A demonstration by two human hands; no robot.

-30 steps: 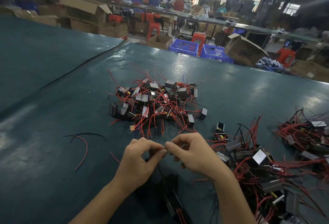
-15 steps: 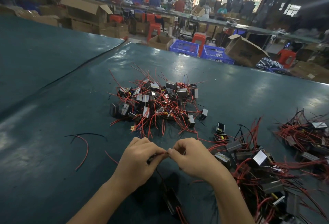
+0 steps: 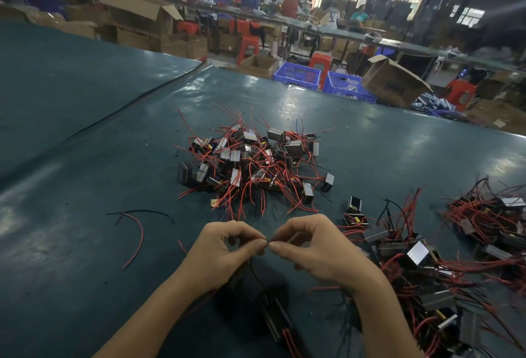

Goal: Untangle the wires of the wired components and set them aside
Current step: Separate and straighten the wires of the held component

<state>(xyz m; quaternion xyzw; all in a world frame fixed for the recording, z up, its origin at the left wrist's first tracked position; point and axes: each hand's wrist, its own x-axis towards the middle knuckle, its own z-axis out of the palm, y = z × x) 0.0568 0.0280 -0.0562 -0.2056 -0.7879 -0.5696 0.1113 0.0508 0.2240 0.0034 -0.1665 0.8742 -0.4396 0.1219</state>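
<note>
My left hand [image 3: 225, 252] and my right hand [image 3: 316, 246] meet fingertip to fingertip above the green table [image 3: 85, 187]. Both pinch a thin black wire [image 3: 256, 271] that hangs down to a small black component [image 3: 277, 322] below my wrists. A tangled pile of small black components with red wires [image 3: 253, 164] lies just beyond my hands. More wired components [image 3: 421, 266] spread along the right side, beside my right forearm.
Loose red and black wire pieces [image 3: 136, 229] lie to the left. Another heap of wired parts [image 3: 495, 221] sits at the far right. Cardboard boxes [image 3: 392, 81] and blue crates [image 3: 297, 74] stand beyond the table's far edge, with people at distant benches.
My hands have stayed together on the wire, shifting slightly toward me. The piles have not moved.
</note>
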